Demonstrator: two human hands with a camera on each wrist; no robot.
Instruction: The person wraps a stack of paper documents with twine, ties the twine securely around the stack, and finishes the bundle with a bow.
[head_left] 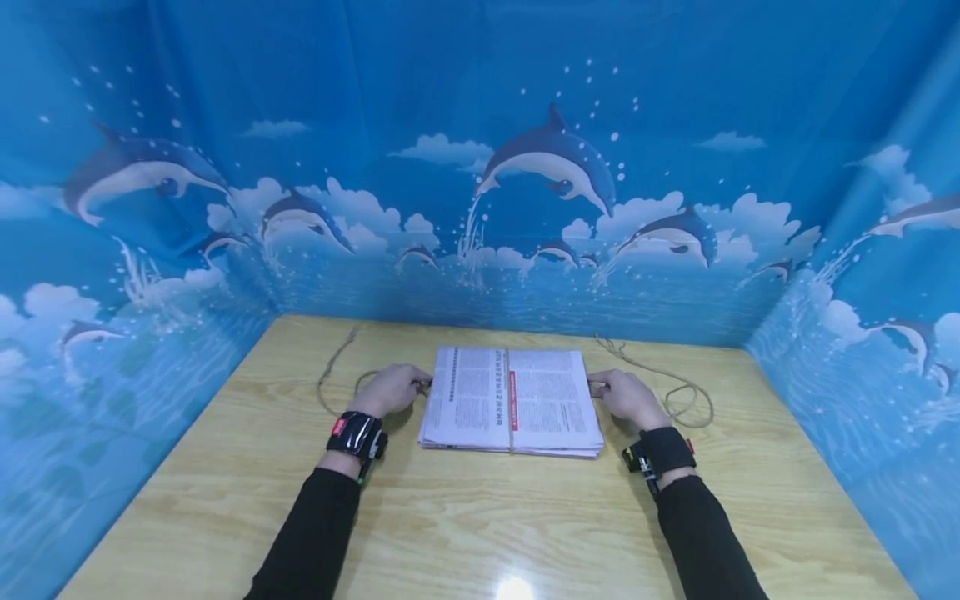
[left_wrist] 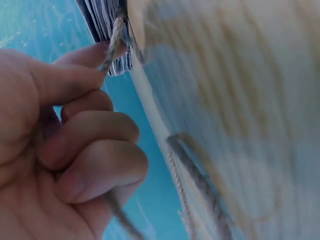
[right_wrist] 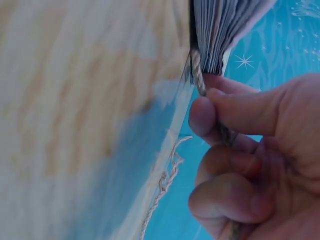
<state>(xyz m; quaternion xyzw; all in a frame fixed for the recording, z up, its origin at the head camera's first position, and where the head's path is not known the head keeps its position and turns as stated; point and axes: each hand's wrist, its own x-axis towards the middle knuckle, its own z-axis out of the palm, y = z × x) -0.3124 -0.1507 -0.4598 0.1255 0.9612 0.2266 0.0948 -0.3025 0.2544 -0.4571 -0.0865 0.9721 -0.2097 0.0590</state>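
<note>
A stack of folded newspapers [head_left: 472,400] lies flat on the table, with one strand of twine [head_left: 510,417] running across its top from back to front. At the stack's left side my left hand [head_left: 388,390] pinches a length of twine [left_wrist: 115,40] between thumb and forefinger, the other fingers curled round it. On the opposite side my right hand [head_left: 628,395] pinches the twine [right_wrist: 198,70] close to the paper edges, and its remaining fingers curl over the trailing part. Both held lengths come out low beside the stack; their course beneath it is hidden.
Loose twine tails trail on the wooden table [head_left: 465,525], a left tail [head_left: 322,387] and a looped right tail [head_left: 693,400]. A blue dolphin-printed curtain [head_left: 480,292] stands behind the table and along both sides.
</note>
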